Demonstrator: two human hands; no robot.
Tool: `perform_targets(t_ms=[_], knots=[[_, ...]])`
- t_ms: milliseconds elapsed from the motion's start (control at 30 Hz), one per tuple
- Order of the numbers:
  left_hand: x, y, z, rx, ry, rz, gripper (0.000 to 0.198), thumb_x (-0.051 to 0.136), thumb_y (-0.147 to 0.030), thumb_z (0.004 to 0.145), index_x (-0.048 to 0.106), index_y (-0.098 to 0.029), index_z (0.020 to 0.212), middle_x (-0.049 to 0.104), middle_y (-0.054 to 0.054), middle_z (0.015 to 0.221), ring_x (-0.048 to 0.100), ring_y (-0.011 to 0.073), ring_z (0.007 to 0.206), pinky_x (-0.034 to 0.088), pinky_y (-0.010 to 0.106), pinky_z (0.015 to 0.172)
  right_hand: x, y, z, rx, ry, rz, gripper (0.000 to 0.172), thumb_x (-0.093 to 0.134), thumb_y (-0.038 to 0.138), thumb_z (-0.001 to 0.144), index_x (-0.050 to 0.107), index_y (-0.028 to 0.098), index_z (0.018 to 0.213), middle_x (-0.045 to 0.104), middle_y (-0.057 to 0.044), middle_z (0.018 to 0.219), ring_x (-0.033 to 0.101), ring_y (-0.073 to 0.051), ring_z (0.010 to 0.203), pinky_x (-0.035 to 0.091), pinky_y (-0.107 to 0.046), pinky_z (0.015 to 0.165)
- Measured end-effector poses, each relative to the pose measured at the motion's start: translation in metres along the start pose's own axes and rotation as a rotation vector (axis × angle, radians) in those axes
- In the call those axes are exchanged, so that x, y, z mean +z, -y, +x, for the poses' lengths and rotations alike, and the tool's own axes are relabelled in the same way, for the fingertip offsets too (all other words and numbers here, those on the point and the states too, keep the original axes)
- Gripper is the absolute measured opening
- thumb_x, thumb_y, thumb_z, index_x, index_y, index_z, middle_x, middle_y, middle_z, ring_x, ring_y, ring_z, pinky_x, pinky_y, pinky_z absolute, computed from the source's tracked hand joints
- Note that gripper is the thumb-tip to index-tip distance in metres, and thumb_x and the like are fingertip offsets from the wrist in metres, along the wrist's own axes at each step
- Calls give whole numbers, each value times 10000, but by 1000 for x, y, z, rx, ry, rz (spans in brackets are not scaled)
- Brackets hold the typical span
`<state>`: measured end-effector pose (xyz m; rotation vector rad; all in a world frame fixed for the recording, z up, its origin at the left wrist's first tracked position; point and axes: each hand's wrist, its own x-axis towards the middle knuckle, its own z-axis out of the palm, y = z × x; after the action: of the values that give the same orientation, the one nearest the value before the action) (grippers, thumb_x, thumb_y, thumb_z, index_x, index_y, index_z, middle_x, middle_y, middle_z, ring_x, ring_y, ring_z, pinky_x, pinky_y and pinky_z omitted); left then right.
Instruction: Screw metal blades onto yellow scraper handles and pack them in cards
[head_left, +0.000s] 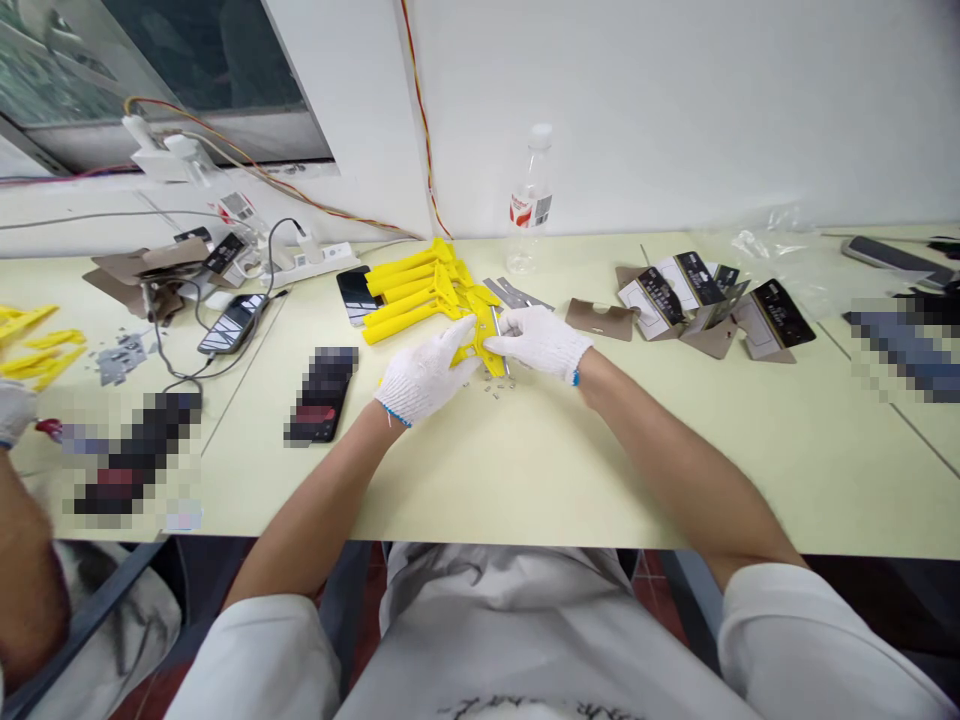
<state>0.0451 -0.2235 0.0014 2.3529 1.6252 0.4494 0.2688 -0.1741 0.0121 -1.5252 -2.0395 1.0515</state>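
Note:
My left hand, in a white knit glove, is closed around the handle side of a yellow scraper. My right hand, gloved alike, grips the scraper's head, where a metal strip runs along the edge. Its fingertips press near that strip and partly hide it. Just behind the hands lies a row of several yellow scrapers. Flat grey blades rest beyond my right hand. Small metal screws are scattered on the table below the scraper.
A clear plastic bottle stands by the wall. Printed cardboard sleeves lie at right. Phones, a power strip and cables are at left. A co-worker's gloved hand shows at the left edge, near more yellow parts.

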Motion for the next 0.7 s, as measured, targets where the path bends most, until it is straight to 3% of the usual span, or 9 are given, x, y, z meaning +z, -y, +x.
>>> perform_targets(t_ms=[100, 300, 467, 700], knots=[[5, 2, 4, 19, 3, 33, 760, 730, -329, 1134, 500, -327, 1859, 789, 95, 1492, 780, 280, 1212, 658, 392, 1033, -2, 1, -2, 15, 7, 7, 291, 765, 332, 949, 585, 233, 742, 612, 6, 734, 500, -164, 695, 356, -328, 644], [15, 4, 4, -2, -33, 355, 772, 691, -387, 1150, 469, -337, 1888, 802, 135, 1420, 808, 312, 1161, 626, 367, 911, -3, 2, -5, -5, 39, 58, 351, 751, 376, 965, 533, 245, 724, 551, 33, 656, 498, -161, 681, 368, -318, 663], [14, -3, -1, 18, 9, 499, 656, 532, -280, 1201, 538, -337, 1855, 822, 130, 1323, 812, 328, 1138, 612, 396, 865, -3, 4, -6, -12, 58, 89, 431, 759, 354, 1012, 494, 244, 689, 551, 40, 610, 505, -141, 625, 375, -294, 641], [16, -11, -1, 24, -89, 501, 594, 531, -230, 1195, 654, -283, 1774, 827, 163, 1247, 796, 344, 1135, 616, 417, 867, -4, 19, -9, 91, 79, 171, 518, 743, 216, 1094, 457, 249, 662, 598, 37, 558, 523, -111, 515, 418, -255, 586]])
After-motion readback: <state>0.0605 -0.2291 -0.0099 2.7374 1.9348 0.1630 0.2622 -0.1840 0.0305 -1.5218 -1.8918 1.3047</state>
